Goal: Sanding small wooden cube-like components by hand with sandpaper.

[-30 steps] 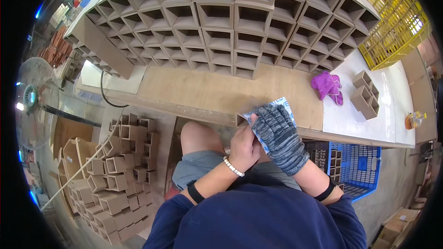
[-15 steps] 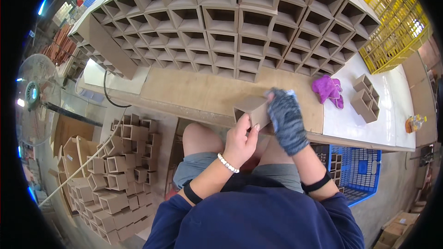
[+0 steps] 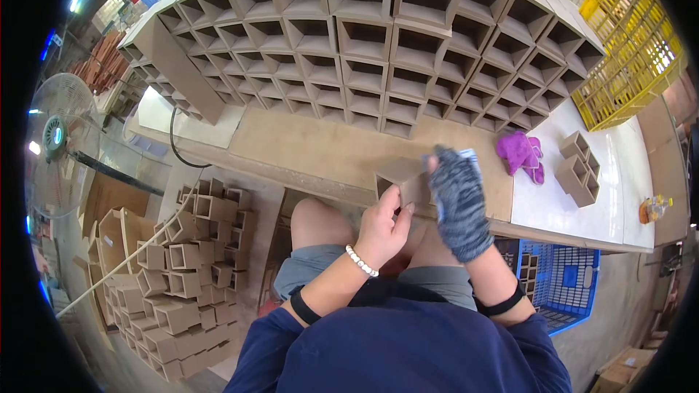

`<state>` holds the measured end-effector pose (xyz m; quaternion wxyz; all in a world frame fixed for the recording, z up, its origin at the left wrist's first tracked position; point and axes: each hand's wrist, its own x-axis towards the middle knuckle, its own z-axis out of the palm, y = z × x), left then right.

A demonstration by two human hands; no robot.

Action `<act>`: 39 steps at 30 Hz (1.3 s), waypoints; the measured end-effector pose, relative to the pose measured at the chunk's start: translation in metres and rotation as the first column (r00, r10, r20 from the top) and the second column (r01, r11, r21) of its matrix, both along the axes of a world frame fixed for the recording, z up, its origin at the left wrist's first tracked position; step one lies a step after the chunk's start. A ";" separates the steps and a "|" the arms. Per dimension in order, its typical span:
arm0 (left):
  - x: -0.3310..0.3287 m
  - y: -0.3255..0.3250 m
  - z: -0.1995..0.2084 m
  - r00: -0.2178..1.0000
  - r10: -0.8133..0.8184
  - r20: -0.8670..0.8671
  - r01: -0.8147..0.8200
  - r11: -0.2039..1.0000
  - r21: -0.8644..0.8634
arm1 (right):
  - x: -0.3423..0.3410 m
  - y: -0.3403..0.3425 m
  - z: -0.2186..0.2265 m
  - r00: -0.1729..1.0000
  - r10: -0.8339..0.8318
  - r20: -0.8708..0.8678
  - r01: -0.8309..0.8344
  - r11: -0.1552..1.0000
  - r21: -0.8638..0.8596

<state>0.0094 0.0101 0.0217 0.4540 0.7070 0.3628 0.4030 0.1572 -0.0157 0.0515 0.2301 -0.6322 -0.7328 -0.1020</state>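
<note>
Beyond both hands a bench is spread, its near edge just ahead of them, and along its far side a stack of brown boxes is set with the open ends facing the hands. On the floor, well to the left of the left hand, a pile of similar boxes is heaped. A yellow crate is stood far beyond and right of the right hand; a blue crate is placed below the bench, right of the right forearm. The right hand is covered by a grey glove, the left hand is bare. Right of the glove, a purple cloth is laid. One box is held between the hands at the bench edge, grasped by the left thumb and fingers at its near side, so the left is the nearer hand. Its open end is turned leftward and its axis appears to be pointed toward the glove. A blue-and-white sheet is held at the right fingertips; whether the box is also gripped there cannot be told. Compared with one second earlier, the box is less hidden and the sheet more covered; since the half-second mark, the left grip is little changed.
</note>
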 end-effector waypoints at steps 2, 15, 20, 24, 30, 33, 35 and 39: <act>-0.002 -0.004 -0.017 0.997 0.042 0.066 -0.052 0.986 0.155 | -0.022 -0.012 0.009 0.972 0.235 0.019 -0.235 0.971 0.044; 0.000 -0.003 -0.012 0.999 -0.037 -0.030 0.039 0.994 0.101 | -0.012 0.006 -0.006 0.986 0.111 -0.120 -0.109 0.994 0.026; 0.000 -0.003 -0.007 0.997 -0.039 -0.072 0.045 0.995 0.083 | 0.043 0.004 -0.035 0.974 -0.218 0.056 0.224 0.964 -0.144; -0.004 -0.007 -0.013 0.993 -0.040 -0.109 0.051 0.993 0.104 | -0.016 -0.012 -0.002 0.992 0.107 -0.064 -0.107 0.994 -0.007; 0.000 -0.006 -0.005 0.996 -0.066 -0.067 0.074 0.990 0.121 | 0.035 0.002 -0.038 0.996 -0.058 -0.071 0.057 0.998 -0.010; -0.002 -0.004 -0.013 0.991 -0.058 -0.122 0.077 0.985 0.157 | 0.034 -0.001 -0.030 0.990 -0.142 -0.006 0.142 0.990 -0.001; -0.003 -0.007 -0.020 0.996 -0.059 -0.068 0.065 0.994 0.089 | -0.003 -0.005 -0.004 0.981 0.138 -0.139 -0.132 0.990 0.050; -0.008 0.003 -0.011 0.913 -0.057 0.404 0.204 0.921 -0.331 | 0.006 0.015 -0.008 0.985 -0.108 0.133 0.143 0.947 -0.287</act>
